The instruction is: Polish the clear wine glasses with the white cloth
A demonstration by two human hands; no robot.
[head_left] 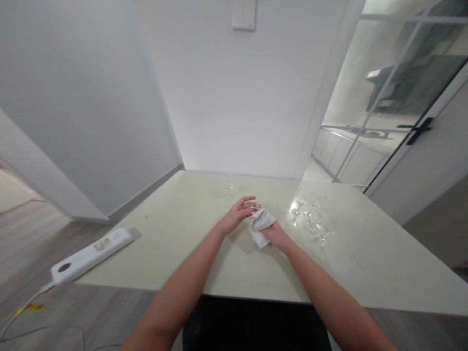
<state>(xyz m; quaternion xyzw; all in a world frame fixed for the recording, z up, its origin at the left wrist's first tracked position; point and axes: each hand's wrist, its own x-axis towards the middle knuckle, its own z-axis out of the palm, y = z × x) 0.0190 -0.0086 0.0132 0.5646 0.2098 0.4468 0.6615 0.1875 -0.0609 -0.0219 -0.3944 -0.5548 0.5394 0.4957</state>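
Observation:
My left hand (239,214) is at the middle of the table, its fingers curved around a clear glass (257,205) that shows only in part. Bunched in my right hand (275,234) is a white cloth (261,224), pressed against the glass from the right. The cloth hides most of my right fingers and the lower part of the glass. Beyond my left hand stands another clear stemmed glass (229,185). To the right, several clear stemmed glasses (314,219) form a close group; their outlines blend together.
The pale table (175,243) meets a white wall (241,107) at its far side. A white power strip (91,256) lies along the left edge, its cord (22,309) running down to the floor. A glass-paned door (387,112) is at the right.

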